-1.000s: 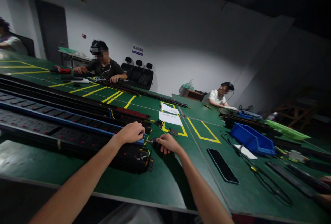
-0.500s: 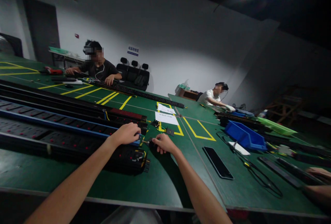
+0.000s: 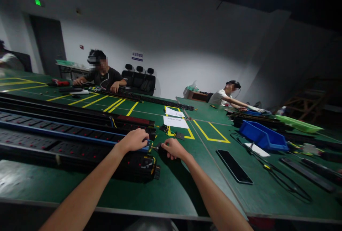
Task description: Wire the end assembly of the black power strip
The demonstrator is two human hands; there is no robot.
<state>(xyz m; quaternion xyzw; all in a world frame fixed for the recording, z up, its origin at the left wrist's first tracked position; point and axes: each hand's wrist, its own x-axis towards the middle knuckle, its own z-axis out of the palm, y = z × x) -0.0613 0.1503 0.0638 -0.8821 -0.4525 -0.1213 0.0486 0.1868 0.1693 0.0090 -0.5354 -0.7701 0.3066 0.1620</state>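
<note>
My left hand [image 3: 136, 140] is closed over the right end of a long blue-edged power strip [image 3: 105, 135], with its fingertips on the strip's blue end. Just to its right, my right hand [image 3: 173, 148] grips the dark handle of a screwdriver [image 3: 160, 147]. The thin shaft points left and reaches the strip's end, where small yellow-green wires show. Whether the tip sits in a screw is too small to tell. Nearer to me lies another black power strip [image 3: 130, 159] with red dots, its open end showing wires and metal parts.
Right of my hands lie a phone [image 3: 234, 166], a black cable [image 3: 285, 183] and a blue bin [image 3: 263, 135]. Paper sheets [image 3: 175, 121] and a small black wired part [image 3: 176, 135] lie beyond. Co-workers sit across the green table [image 3: 197, 174].
The view has shifted, so the table things appear farther right. Both hands keep their places at the strip's end. The co-worker at right has reached farther out.
</note>
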